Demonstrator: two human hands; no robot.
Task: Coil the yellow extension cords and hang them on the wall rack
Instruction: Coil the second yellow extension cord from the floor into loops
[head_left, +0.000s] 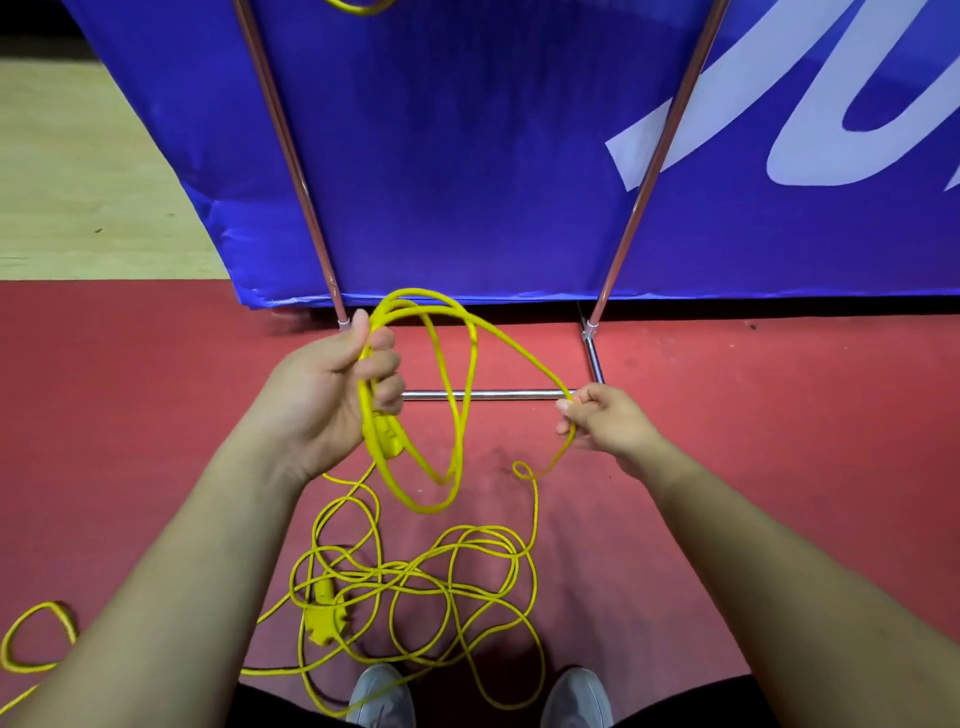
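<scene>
- Near edge of the red floor (753, 493): most of the yellow cord lies as a loose tangle (395, 569) just ahead of the shoes (382, 693). Its plug block (322, 621) sits in the tangle's left part.
- Floor's left edge: a second yellow cord (62, 613), well apart from both hands.
- Left hand (337, 384): fingers clamped round a few finished loops, the coil (426, 506) hanging below the fist.
- Right hand (602, 421): thumb and fingers pinch the running strand, level with the left hand and apart from it. Below the pinch the strand drops to the tangle.
- Far: rack frame's chrome bar (488, 395) on the floor, blue banner (467, 156) behind. A yellow bit shows at the top edge; cannot tell what it is.
- Judgement: coiling is at an early stage and no hanging has begun.
</scene>
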